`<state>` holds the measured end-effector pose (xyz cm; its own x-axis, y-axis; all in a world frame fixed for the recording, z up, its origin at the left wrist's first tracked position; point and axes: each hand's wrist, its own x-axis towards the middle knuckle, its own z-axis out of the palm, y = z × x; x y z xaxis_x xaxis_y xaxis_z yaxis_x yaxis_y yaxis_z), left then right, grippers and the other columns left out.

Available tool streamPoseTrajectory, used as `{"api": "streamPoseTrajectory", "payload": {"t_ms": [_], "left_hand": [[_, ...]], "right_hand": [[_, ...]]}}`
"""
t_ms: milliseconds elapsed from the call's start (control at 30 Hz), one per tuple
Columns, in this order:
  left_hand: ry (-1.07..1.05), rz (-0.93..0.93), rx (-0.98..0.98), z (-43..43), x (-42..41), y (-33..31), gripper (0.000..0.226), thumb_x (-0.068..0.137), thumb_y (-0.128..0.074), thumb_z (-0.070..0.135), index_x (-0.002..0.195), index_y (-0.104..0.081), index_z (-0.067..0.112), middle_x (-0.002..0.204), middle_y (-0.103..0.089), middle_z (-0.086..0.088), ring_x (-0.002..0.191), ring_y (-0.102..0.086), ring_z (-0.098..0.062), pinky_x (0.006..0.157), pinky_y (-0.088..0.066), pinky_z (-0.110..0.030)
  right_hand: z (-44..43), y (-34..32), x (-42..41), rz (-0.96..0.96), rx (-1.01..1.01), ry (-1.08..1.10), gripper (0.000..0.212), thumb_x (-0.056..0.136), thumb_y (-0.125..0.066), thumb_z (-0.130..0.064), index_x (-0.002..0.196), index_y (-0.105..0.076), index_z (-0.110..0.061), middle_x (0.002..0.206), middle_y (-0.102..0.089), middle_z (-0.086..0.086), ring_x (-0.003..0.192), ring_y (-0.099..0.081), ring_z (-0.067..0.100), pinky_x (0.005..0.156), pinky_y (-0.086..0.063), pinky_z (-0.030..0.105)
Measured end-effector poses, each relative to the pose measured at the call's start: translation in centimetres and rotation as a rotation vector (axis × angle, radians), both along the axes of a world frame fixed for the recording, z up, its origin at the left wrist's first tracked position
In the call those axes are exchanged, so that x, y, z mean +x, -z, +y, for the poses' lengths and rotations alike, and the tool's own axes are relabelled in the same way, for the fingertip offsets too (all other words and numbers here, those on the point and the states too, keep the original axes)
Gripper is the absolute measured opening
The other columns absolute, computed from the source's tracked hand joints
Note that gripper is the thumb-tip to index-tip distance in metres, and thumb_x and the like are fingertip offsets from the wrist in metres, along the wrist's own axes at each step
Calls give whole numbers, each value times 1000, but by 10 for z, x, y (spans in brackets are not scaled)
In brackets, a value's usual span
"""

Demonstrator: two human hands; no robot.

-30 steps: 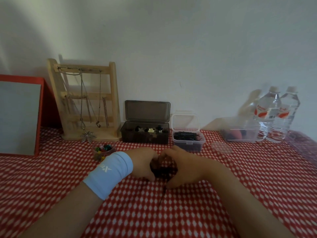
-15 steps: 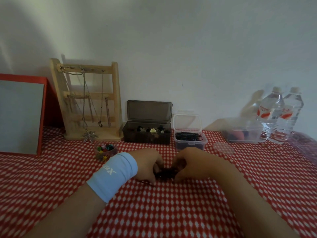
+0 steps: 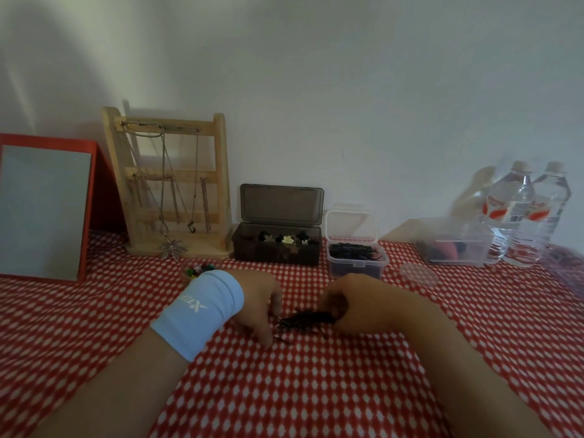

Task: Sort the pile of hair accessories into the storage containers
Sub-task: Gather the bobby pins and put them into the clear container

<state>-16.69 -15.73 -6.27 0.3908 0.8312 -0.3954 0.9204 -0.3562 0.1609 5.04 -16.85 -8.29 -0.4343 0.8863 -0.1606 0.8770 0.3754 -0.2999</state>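
A small bundle of black bobby pins lies on the red-and-white cloth between my hands. My right hand grips the bundle's right end with curled fingers. My left hand, with a pale blue wristband, has its fingertips down on the cloth at a stray pin just left of the bundle. Behind them stand a dark box with small claw clips, lid up, and a clear box holding black pins, lid up.
A wooden jewellery stand and a red-framed mirror stand at the back left. A small dish of coloured clips sits behind my left wrist. A clear tub, a loose round lid and two water bottles are at the back right.
My hands have drawn apart. The right hand now holds the pin bundle by its end, and the left hand has dropped to a loose pin on the cloth.
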Motion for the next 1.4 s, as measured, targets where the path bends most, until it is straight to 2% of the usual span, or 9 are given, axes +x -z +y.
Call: {"api": "streamPoseTrajectory", "payload": {"t_ms": [167,300,467,700,833,1000,1133,1300,1400], "left_hand": [[10,-167,49,4,5,4,31,77,-82,26,106,-72,19,92,-68,7,71,-66,-9,57,-51,-13],[68,-169,193,7,5,9,40,75,-82,35,110,-69,21,93,-65,10,87,-64,-11,74,-52,-20],[126,-189,247,9,4,14,52,77,-77,39,125,-62,24,115,-57,8,96,-53,-9,81,-43,-20],[163,-279,248,8,10,22,21,88,-67,31,107,-75,25,97,-64,14,86,-55,-2,69,-33,-5],[145,-294,195,5,9,16,29,89,-65,39,114,-70,26,105,-66,10,89,-58,-3,73,-42,-11],[172,-258,220,-2,16,17,56,85,-64,54,131,-57,25,120,-54,6,99,-52,-9,86,-46,-22],[220,-262,269,-3,27,27,39,87,-65,47,121,-67,28,108,-48,10,100,-49,-11,89,-45,-26],[238,-337,273,-1,27,26,26,89,-67,34,113,-73,24,104,-66,5,94,-58,-11,82,-45,-20],[199,-307,257,1,22,22,52,84,-71,44,131,-60,25,118,-63,5,95,-55,-6,81,-41,-17]], "right_hand": [[1,3,-9,91,107,-13,31,87,-73,-15,116,-72,-27,109,-70,-12,94,-63,2,87,-55,19],[1,0,-8,180,226,-32,27,90,-67,-19,114,-72,-29,110,-64,-14,95,-59,2,82,-51,15],[-2,10,-16,31,99,-49,54,77,-71,-60,125,-63,-36,120,-50,-11,110,-47,7,98,-44,28],[4,11,-19,119,106,-19,33,86,-76,-28,119,-72,-29,113,-69,-11,95,-62,5,88,-53,20],[1,4,-9,56,124,20,63,78,-82,-41,135,-58,-29,126,-58,-10,106,-55,7,92,-47,19],[0,-5,10,18,-18,61,42,80,-81,-33,120,-70,-31,106,-67,-19,92,-62,-2,80,-48,12],[5,-2,11,72,21,94,22,83,-79,-20,103,-78,-28,83,-66,-24,80,-63,-6,74,-48,8],[5,0,5,155,64,98,25,82,-80,-18,105,-77,-25,90,-71,-17,81,-65,-4,79,-55,14],[3,-5,13,136,57,118,33,78,-84,-27,109,-73,-28,90,-68,-18,82,-65,-2,79,-55,16]]}}
